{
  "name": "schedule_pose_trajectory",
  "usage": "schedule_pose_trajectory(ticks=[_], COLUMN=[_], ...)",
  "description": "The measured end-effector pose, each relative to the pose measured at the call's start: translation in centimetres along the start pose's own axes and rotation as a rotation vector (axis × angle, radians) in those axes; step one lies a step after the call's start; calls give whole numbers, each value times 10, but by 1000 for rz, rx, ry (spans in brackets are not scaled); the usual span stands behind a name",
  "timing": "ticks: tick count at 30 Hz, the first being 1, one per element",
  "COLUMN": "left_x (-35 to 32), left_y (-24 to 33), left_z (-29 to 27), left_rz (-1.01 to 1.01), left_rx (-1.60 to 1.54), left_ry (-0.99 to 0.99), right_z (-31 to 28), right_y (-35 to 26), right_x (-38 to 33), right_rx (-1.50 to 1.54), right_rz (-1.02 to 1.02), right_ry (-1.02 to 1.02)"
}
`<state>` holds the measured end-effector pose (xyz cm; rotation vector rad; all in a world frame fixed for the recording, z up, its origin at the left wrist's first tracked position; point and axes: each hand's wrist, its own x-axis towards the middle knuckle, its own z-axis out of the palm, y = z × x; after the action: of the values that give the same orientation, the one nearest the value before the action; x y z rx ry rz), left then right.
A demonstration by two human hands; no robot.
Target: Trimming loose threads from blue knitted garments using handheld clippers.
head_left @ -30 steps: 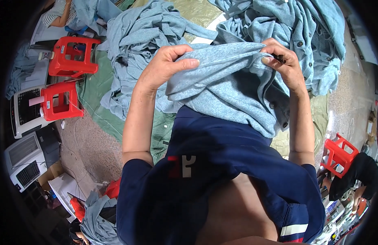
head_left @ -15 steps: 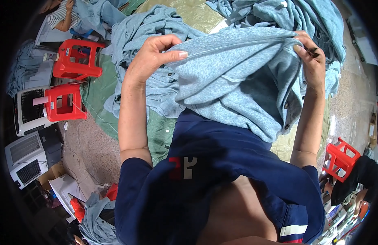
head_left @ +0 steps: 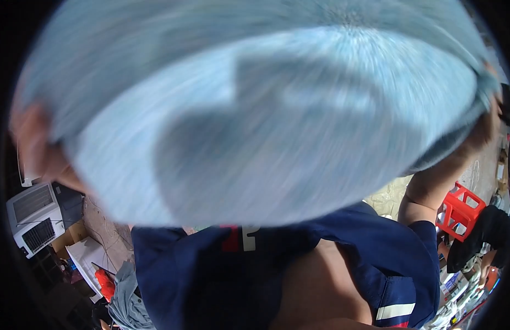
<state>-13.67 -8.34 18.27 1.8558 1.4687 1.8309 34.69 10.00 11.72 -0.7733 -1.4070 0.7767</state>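
Observation:
A light blue knitted cardigan (head_left: 277, 165) is spread wide and held up close in front of me, smeared by motion. It covers most of the head view and hides the heap behind it. At the far left edge my left hand (head_left: 37, 140) is closed on the cloth, its fingers blurred. My right hand (head_left: 489, 124) grips the other end of the cardigan at the far right. A small dark object (head_left: 507, 104) shows beside the right hand; its kind I cannot make out.
A red plastic stool (head_left: 460, 212) stands at the right, with a person in black (head_left: 483, 239) beside it. To the left are a white-and-grey boxy appliance (head_left: 34, 217) and a white box-like surface (head_left: 90, 261). More blue-grey garments (head_left: 127, 300) hang lower left.
Both hands have risen and spread far apart, bringing the cardigan up close. The cloth is now stretched wide, and the heaps of garments behind it have gone out of sight.

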Motion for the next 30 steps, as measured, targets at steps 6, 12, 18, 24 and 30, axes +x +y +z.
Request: schedule_pose_trajectory(ticks=[6, 12, 18, 24, 30], left_x=[-66, -98, -99, -100, -106], left_y=[-78, -110, -87, -65, -62], left_z=[151, 201, 226, 236, 235], left_rz=[-783, -935, -983, -842, -811], left_rx=[-345, -579, -753, -624, -467], left_ry=[-440, -409, -385, -455, -476], right_z=[16, 12, 86, 103, 103], right_y=[130, 178, 68, 82, 84], right_x=[-18, -42, -86, -102, -107], right_rx=[25, -494, -427, -360, -318], right_rz=[453, 73, -570, -703, -677], right_ry=[-308, -249, -583, -544, -562])
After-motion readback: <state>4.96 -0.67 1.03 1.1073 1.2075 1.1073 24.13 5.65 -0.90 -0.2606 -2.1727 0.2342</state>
